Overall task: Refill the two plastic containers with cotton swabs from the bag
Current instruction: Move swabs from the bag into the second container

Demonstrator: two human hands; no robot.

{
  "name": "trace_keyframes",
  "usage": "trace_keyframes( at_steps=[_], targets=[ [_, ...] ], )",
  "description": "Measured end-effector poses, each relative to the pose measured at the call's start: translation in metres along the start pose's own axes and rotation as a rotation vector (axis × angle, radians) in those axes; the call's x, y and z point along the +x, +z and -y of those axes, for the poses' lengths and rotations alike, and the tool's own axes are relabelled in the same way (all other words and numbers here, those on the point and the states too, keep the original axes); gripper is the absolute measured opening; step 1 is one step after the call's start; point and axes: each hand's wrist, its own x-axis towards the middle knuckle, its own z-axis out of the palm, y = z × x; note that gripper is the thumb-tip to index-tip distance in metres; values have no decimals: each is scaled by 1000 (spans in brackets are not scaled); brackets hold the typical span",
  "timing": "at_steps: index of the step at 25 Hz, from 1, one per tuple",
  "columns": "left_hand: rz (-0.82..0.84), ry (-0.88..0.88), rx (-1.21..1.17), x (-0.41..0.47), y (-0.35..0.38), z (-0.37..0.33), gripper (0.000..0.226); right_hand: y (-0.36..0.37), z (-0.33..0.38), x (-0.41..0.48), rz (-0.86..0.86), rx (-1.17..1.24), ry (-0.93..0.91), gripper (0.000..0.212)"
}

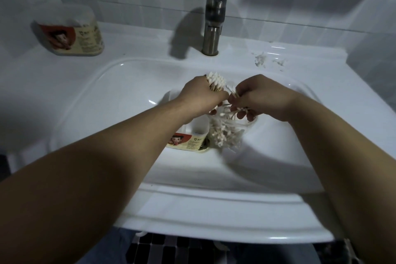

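My left hand (200, 94) grips a bundle of cotton swabs (215, 82) with the white tips sticking up. My right hand (264, 97) pinches a few more swabs (232, 91) right beside it. Under both hands a clear plastic bag (227, 133) full of swabs lies in the sink basin. One plastic container (188, 140) with a red and cream label stands open in the basin, partly hidden by my left forearm. A second, lidded container (72, 32) with the same label stands on the counter at the back left.
A metal faucet (213, 21) rises behind the white sink (120, 83). Bits of white fluff (261, 60) lie on the counter to its right. A tiled wall runs along the back. The dark tiled floor (162, 248) shows below the sink's front edge.
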Motion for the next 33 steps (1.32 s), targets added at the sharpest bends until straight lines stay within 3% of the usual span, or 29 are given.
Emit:
trace_keyframes(
  at_steps=[3,7,17,22,26,33],
  targets=[
    [-21,-13,-28,1,0,1,16,-2,2,-2,37,-15,-18,13],
    [11,-55,-141,1,0,1,17,-4,3,-1,-66,70,-56,12],
    [268,-107,-427,-12,-5,-7,19,1,0,7,-145,462,-98,6],
    [275,-101,-292,-11,-3,-7,2,3,-1,10,-183,374,-110,9],
    [203,-105,-244,-9,0,-6,11,-3,-2,11,-270,368,-117,10],
    [132,-152,-488,-9,-2,-8,6,5,2,10,-254,583,-159,12]
  ],
)
